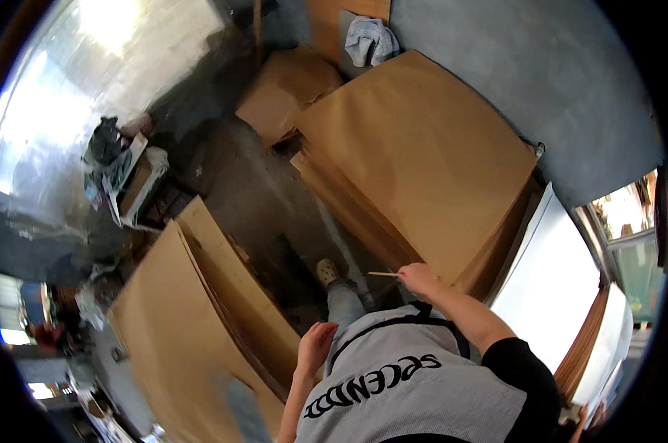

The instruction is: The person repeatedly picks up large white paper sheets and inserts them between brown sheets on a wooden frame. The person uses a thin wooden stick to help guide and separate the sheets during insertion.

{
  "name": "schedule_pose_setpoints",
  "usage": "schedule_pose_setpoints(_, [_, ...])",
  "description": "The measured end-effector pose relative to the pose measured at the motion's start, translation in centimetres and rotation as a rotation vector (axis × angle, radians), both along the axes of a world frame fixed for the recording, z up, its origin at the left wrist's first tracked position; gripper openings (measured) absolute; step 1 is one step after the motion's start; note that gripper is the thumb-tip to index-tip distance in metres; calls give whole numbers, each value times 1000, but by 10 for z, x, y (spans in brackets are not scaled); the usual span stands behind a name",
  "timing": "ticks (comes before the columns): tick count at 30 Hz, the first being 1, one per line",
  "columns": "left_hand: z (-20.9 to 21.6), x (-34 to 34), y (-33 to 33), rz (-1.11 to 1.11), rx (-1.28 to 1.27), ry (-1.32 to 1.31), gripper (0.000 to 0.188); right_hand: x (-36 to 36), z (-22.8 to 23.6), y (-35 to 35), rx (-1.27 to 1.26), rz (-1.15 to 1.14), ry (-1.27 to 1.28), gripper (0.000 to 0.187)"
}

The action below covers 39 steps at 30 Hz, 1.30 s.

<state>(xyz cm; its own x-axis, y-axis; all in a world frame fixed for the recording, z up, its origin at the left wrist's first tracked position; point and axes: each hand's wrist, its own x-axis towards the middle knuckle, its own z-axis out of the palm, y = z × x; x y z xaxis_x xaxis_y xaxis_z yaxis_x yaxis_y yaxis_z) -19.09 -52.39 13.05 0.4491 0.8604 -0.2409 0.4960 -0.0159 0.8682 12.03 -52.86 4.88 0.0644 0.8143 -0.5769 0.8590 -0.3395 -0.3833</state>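
Observation:
My right hand point(419, 279) is closed around a thin, pale stick point(383, 274), whose end points left; its exact kind cannot be made out. That hand is beside the near corner of a stack of large brown sheets point(430, 148), which looks like board or heavy paper. Lower and to the left, my left hand point(317, 344) is held in front of my grey apron point(415, 369), its fingers curled together. Whatever it may hold is too small to tell. Closest to it on the left is another stack of brown sheets point(179, 317).
Between the stacks runs a strip of dark floor point(245, 177), with my foot in a light clog point(327, 272). White panels point(548, 258) stand at the right. Farther left is a cluttered stool point(138, 184). A grey cloth point(371, 40) lies beyond the right stack, near the grey wall point(526, 81).

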Motion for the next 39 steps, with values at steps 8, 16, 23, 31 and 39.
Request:
schedule_pose_setpoints(8, [-7,-41,215,-21,-29,64,10,38,-92,24,-213,-24,-75,23])
schedule_pose_setpoints(16, [-14,-3,339,-177,-24,18,10,47,-64,18,-104,-305,-24,22])
schedule_pose_setpoints(23, [-30,33,374,-286,-227,104,11,53,-80,48,-552,-469,271,22])
schedule_pose_setpoints(31, [-40,85,458,-497,-234,184,13,115,-11,240,15,-475,-21,14])
schedule_pose_setpoints(39, [-96,87,556,-418,-585,124,15,162,35,439,111,-508,-286,35])
